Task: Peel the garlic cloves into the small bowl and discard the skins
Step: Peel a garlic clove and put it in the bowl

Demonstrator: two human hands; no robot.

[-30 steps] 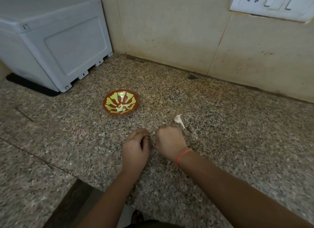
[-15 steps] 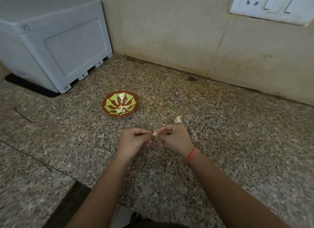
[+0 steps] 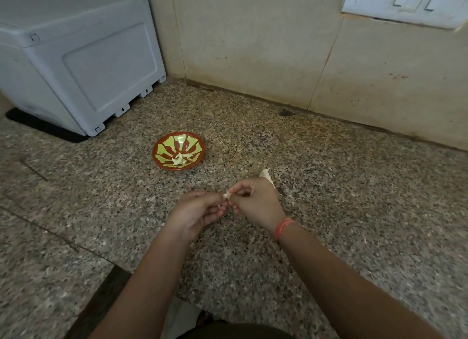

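Observation:
A small red bowl (image 3: 162, 161) with a green pattern sits on the granite counter and holds a few pale garlic pieces (image 3: 181, 159). Nearer to me, my left hand (image 3: 196, 212) and my right hand (image 3: 255, 203) meet above the counter. Between their fingertips they pinch a small whitish garlic clove (image 3: 226, 195), mostly hidden by the fingers. Another pale garlic piece (image 3: 266, 174) lies on the counter just behind my right hand, partly hidden by it.
A large grey plastic box (image 3: 76, 60) stands at the back left on a black mat. Tiled wall (image 3: 253, 47) runs along the back, with a white switch and socket plate (image 3: 405, 2) at the upper right. The counter's front edge (image 3: 152, 283) is near my body.
Both hands have lifted from the counter, where they rested as fists, and now pinch a garlic clove between them. The bowl and the loose piece have not moved.

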